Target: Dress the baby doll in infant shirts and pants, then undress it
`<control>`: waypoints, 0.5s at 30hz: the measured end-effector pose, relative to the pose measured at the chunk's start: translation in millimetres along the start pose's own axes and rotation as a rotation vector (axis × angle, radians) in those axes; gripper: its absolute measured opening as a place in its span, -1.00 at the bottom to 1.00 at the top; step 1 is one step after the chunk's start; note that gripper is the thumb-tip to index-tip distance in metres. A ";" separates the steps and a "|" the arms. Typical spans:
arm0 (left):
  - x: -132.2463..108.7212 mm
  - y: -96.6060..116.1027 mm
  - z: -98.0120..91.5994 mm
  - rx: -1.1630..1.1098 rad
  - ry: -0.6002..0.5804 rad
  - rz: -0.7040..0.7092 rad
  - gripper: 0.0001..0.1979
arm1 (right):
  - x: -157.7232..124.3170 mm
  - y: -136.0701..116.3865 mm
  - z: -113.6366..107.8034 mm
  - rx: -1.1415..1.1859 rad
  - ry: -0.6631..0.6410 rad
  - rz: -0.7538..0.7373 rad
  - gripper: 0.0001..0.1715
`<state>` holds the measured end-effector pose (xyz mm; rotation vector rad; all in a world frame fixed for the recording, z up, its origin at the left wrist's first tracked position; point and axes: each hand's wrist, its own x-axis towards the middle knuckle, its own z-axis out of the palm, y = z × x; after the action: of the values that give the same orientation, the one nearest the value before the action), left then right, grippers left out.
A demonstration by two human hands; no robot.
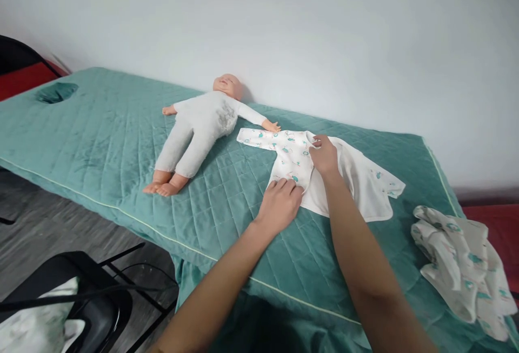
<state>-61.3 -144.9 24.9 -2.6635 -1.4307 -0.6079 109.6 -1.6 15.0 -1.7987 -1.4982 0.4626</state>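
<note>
A white long-sleeved baby shirt (290,153) with a small green print lies spread on the bed, its front partly opened and the plain inside showing at right. My left hand (281,201) is closed on the lower front edge of the shirt, fingers curled over the cloth. Near the neckline, my right hand (324,155) pinches the fabric; its fingertips are partly hidden. A baby doll (203,118) with a white cloth body lies on its back to the left, one hand touching or close to the shirt's sleeve.
A green quilted cover (121,142) lies over the bed, which has a hole (57,92) at its far left. Crumpled printed baby clothes (462,266) lie at the right edge. A black chair (77,288) holding cloth stands front left. A white wall runs behind.
</note>
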 end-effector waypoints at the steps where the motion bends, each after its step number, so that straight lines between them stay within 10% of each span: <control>1: 2.1 0.8 3.1 -0.034 -0.021 -0.007 -0.73 | 0.3 0.6 -0.9 -0.023 0.003 -0.007 -0.50; 7: 8.4 -11.5 16.0 -0.561 0.139 -0.321 -0.79 | -1.7 -4.5 -4.5 0.037 -0.065 0.088 -0.60; 12: 2.6 -32.3 16.5 -0.842 0.716 -0.896 -0.81 | -8.4 -17.4 -2.0 0.777 -0.337 -0.021 -0.48; 15: -1.8 -38.5 15.4 -0.696 0.893 -0.904 -0.74 | -9.3 -18.8 9.5 0.746 -0.319 -0.087 -0.53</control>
<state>-88.7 -120.9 5.0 -1.3301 -2.1853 -2.2899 88.0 -6.6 20.7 -1.0998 -1.3417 1.1324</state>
